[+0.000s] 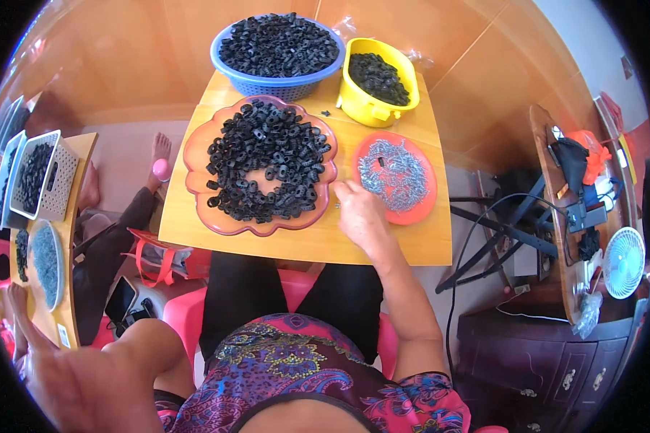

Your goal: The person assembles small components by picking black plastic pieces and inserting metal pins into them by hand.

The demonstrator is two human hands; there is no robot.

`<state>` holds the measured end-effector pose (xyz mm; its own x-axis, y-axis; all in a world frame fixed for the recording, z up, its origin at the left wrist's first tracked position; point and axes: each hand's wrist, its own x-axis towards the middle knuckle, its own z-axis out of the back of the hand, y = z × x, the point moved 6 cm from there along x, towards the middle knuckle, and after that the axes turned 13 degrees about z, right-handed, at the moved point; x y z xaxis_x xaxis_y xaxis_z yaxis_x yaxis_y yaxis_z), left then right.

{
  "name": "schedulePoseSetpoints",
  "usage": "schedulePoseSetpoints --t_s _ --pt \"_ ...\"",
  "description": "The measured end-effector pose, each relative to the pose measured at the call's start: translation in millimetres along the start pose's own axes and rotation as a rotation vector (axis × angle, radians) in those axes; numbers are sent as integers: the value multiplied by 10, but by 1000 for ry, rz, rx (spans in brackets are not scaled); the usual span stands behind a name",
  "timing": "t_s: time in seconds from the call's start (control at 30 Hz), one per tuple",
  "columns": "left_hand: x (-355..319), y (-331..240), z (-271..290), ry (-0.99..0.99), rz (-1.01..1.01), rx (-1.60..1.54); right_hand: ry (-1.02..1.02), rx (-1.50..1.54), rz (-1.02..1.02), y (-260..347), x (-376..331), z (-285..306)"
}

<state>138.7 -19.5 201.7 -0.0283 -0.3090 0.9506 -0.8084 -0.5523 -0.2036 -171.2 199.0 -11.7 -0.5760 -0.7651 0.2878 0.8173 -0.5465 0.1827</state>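
Observation:
My right hand (361, 216) is over the wooden table, between a flower-shaped orange tray and a small red plate. Its fingers are drawn together at the tray's right rim; anything in them is too small to make out. Small black plastic parts (267, 144) are heaped in the orange tray (204, 209), around a bare patch. Many small silvery screws (393, 177) lie on the red plate (416, 213), with one black part among them. Close to the camera at the lower left, my left hand (87, 390) is raised and blurred, its fingers unclear.
At the table's (303, 249) far side stand a blue basket (278, 88) and a yellow tub (361, 107), both full of black parts. To the left, another person's leg (126, 227) shows beside a side table with a white basket (61, 180). A fan (623, 263) is at right.

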Motion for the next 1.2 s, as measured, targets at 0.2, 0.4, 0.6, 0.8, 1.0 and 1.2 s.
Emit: schedulePoseSetpoints --t_s 0.2,0.4,0.6,0.8,1.0,1.2 --pt "-343 610 -260 125 428 39 27 -24 -18 32 -158 -64" --pt "-796 1079 -711 492 531 263 -103 -33 -10 16 -171 -11" --pt "-967 1346 -722 544 549 325 -221 104 69 6 -170 152" --pt "-1117 1572 -680 560 583 379 -335 12 18 -351 -27 400" --pt "-1192 1639 -643 556 628 412 195 -260 7 -808 859 27" --pt "-1193 1751 -519 519 676 453 278 -375 -16 -1014 1079 -448"
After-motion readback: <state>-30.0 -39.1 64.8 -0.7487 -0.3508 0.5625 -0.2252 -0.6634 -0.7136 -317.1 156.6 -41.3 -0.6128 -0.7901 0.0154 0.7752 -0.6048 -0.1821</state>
